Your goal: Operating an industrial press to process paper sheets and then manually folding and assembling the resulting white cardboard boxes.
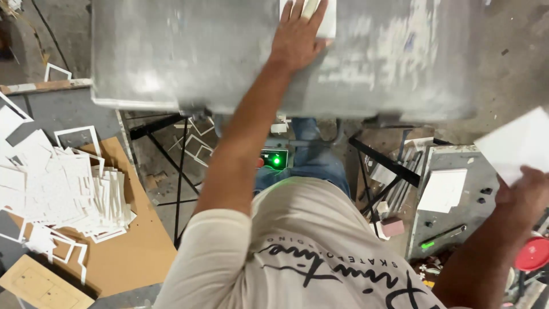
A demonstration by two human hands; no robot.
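The table is bare metal, dull grey and scuffed, with pale smeared patches. The sheet under the left hand looks like smooth white card; so does the sheet in the right hand. The offcuts are matt white card on a brown fibreboard panel. The shirt is soft matt cloth.

The scene is seen from a single head-worn camera, pointed steeply down over the wearer's own chest. The grey metal desk is taken as landmark: it fills the upper frame, close ahead. Below it the floor is seen (farther off), with white offcuts left of the desk.
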